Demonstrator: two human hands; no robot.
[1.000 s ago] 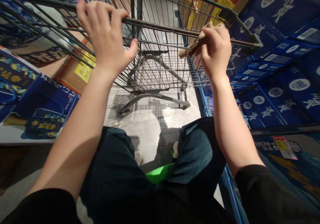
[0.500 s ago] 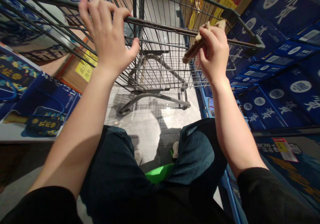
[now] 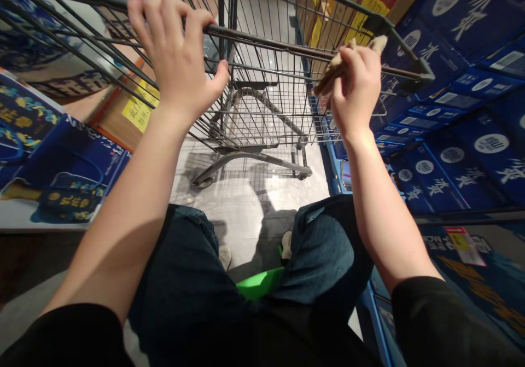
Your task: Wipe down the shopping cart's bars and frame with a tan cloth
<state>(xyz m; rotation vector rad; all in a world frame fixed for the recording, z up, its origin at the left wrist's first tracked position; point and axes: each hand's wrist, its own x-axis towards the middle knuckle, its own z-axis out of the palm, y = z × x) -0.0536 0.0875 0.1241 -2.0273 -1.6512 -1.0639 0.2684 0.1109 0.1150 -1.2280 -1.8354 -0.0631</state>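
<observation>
A grey wire shopping cart [image 3: 262, 110] stands in front of me with its dark handle bar [image 3: 270, 41] running across the top. My left hand [image 3: 174, 55] is closed round the bar at its left part, fingers curled over it. My right hand [image 3: 356, 91] is shut on a small brownish cloth [image 3: 334, 69], which it presses against the bar near its right end. Below, my knees in dark jeans frame a green seat [image 3: 258, 282].
Stacked blue cartons [image 3: 451, 110] line the right side close to the cart. Blue and white printed boxes [image 3: 61, 175] lie on the left. Brown cartons with yellow labels [image 3: 328, 6] stand beyond the cart. Pale tiled floor [image 3: 254, 203] lies beneath it.
My right hand with the cloth has slid a little to the right along the bar. My left hand keeps its hold in the same place.
</observation>
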